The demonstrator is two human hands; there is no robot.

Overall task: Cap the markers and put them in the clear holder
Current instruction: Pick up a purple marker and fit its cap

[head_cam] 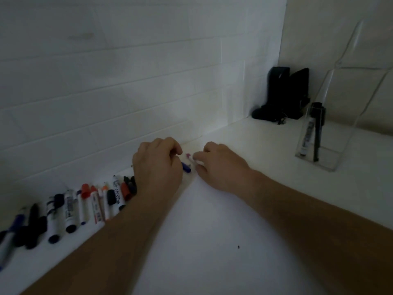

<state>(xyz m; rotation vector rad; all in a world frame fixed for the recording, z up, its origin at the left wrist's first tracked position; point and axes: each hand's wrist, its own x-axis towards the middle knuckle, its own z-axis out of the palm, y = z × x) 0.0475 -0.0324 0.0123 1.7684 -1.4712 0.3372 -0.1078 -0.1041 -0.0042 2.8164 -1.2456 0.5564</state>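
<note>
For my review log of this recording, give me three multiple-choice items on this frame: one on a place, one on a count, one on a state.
1. Where does the clear holder stand?
A. On the counter at right
B. Among the markers at left
C. Between the hands

2. How many pens stand in the clear holder?
A. None
B. Two
C. Five

3. What is the right hand doing?
A. Resting flat and open
B. Pinching a white marker with a pink tip
C. Reaching into the holder

Answers:
1 A, it stands right of both hands, near the black object.
2 B, one white marker and one black pen show.
3 B, its fingers pinch the pink-tipped marker opposite the left hand.
</note>
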